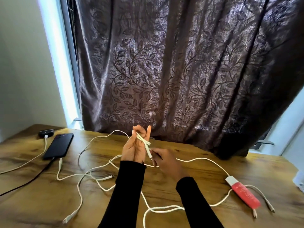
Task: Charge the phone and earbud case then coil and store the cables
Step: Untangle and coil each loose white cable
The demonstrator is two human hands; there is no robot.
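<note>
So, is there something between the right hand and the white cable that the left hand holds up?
Nothing visible. The right hand is already at the dangling connector end of the white cable that is wound over the left hand; only air lies between them.

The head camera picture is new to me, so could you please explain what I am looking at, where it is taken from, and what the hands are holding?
No machine here: a person wears one wide-angle camera on the head, looking forward and down, so the two black-sleeved arms coming up from the bottom are their own.

The left hand is raised, palm toward the camera, with a white cable looped over its fingers. The right hand pinches that cable's end just below.

They work over a wooden table in front of a dark leaf-patterned curtain. At far left lie a black phone with a cable in its near end, and behind it a small dark earbud case with a white plug in it. More loose white cables sprawl across the middle. At right lies a red and white tube-shaped object; what it is, I cannot tell.
</note>
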